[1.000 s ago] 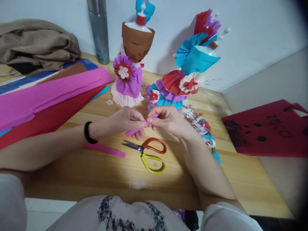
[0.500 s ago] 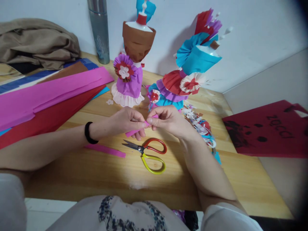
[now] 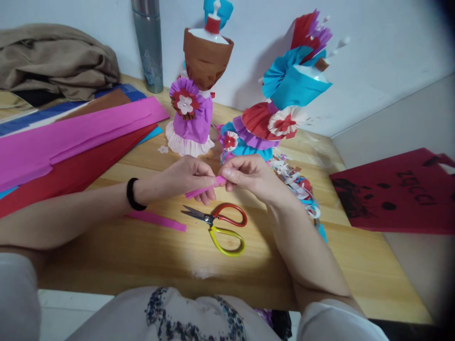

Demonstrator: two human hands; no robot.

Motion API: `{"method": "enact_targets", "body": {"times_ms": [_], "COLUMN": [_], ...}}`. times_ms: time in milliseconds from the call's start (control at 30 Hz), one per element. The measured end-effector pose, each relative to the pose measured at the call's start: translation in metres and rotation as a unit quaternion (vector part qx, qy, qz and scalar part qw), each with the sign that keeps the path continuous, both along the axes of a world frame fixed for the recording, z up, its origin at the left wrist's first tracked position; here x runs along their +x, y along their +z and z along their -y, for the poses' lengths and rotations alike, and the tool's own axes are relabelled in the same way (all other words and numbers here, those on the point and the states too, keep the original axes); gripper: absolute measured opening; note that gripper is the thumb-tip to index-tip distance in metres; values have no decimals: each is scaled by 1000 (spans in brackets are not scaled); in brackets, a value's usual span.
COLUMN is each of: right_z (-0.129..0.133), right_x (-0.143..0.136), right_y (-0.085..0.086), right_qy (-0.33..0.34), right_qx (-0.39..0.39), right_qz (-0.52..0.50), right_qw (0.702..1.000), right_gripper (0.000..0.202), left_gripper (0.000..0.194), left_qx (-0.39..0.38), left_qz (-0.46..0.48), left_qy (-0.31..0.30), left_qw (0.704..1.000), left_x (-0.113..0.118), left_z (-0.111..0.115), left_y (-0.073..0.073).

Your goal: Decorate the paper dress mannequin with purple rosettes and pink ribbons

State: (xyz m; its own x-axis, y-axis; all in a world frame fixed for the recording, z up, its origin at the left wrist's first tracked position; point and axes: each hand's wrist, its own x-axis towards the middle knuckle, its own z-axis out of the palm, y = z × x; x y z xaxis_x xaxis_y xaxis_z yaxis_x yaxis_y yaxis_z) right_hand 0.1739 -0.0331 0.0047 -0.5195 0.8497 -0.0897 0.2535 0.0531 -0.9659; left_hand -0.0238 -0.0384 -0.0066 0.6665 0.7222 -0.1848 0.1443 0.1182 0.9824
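Between my two hands I hold a narrow pink paper strip above the table. My left hand pinches it between thumb and fingers, with its free end hanging out to the left. My right hand grips the other end between thumb and forefinger, close beside the left fingertips. Just below, scissors with one red and one yellow handle lie with blades slightly apart, pointing left. Another pink strip lies flat on the table, partly hidden under my left forearm.
Two paper-dressed figures, one brown-topped and one blue-topped, stand behind my hands. Paper scraps are heaped at right. Pink sheets, a thermos and brown cloth are at left. A red bag is far right.
The end of the pink strip that stuck up past my right thumb is now tucked into the right fingers. Both hands stay close together; the scissors lie in the same place.
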Motion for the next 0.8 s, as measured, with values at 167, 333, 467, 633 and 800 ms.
{"method": "enact_targets", "body": {"times_ms": [167, 333, 467, 633, 800], "right_z": [0, -1, -1, 0, -2], "right_x": [-1, 0, 0, -1, -1], "right_y": [-2, -3, -3, -4, -4], "right_qy": [0, 6, 18, 14, 7], "right_qx": [6, 10, 16, 3, -46], "right_qz": [-1, 4, 16, 18, -13], "right_qw": [1000, 1000, 1000, 1000, 999], "right_gripper": [37, 36, 38, 32, 30], "left_gripper": [26, 26, 24, 24, 22], "left_qx": [11, 5, -9, -17, -8], "left_qz": [-1, -4, -12, -8, -3], "left_qy": [-1, -3, 5, -1, 2], "left_qw": [1000, 1000, 1000, 1000, 1000], "left_x": [0, 1, 1, 1, 1], "left_z": [-1, 0, 1, 0, -1], "left_y": [-2, -1, 1, 1, -3]}}
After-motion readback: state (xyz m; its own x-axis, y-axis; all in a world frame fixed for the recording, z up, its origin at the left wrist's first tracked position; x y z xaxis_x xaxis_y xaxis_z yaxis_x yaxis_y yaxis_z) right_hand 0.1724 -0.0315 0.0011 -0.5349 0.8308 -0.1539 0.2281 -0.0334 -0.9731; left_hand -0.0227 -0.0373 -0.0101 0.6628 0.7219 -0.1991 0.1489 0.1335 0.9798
